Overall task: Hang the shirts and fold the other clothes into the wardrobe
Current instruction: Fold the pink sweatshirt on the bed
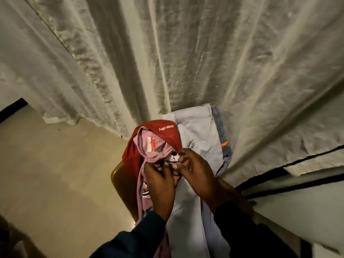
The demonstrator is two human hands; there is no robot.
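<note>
Both hands, left (160, 181) and right (195, 170), curled in a pinching grip on pink shirt (149, 151) collar, garment hanging lengthwise downward beside red shirt (134, 155).

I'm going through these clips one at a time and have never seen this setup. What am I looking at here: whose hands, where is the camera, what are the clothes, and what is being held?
There is no machine: a person works with bare hands. The single picture comes from a wide-angle camera on their head, looking down, so the pale curtain bends outward. The left hand and right hand meet over a pile of clothes. Both pinch the pink garment near its neckline; a thin dark cord seems to run between the fingers, though I cannot tell what it is. A red garment with stitched lettering lies around the pink one. Beneath are pale grey trousers, resting on what looks like a brown chair.
</note>
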